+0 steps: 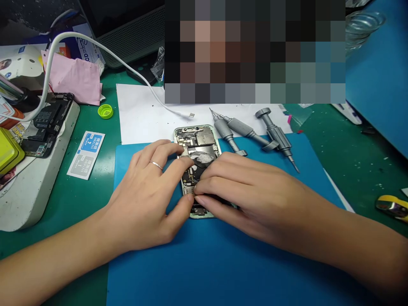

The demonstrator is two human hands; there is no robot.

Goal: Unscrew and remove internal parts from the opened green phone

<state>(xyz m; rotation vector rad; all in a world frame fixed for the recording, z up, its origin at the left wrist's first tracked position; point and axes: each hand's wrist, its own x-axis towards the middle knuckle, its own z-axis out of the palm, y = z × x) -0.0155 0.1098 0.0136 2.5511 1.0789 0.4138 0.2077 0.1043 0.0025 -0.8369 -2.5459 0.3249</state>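
An opened smartphone (205, 138) with its inner parts bare lies on a blue mat (204, 263). From the left, my left hand (149, 187) steadies it, curved fingertips on its left edge and inner parts, the thumb low down. My right hand (255, 191) reaches over the phone's lower right part. Its fingers are pinched together close to my left thumb; whatever they hold is hidden. A round whitish patch (204, 158) shows on the black part inside the phone. Just beyond it lie several grey screwdrivers, one (277, 134) pointing toward me.
A white cable (127, 63) arches over to a white paper sheet (140, 114). On the left are a wipe packet (86, 155), a green cap (105, 111) and another opened phone (47, 123) on a white box (35, 204). A yellow-black tool (392, 207) lies far right.
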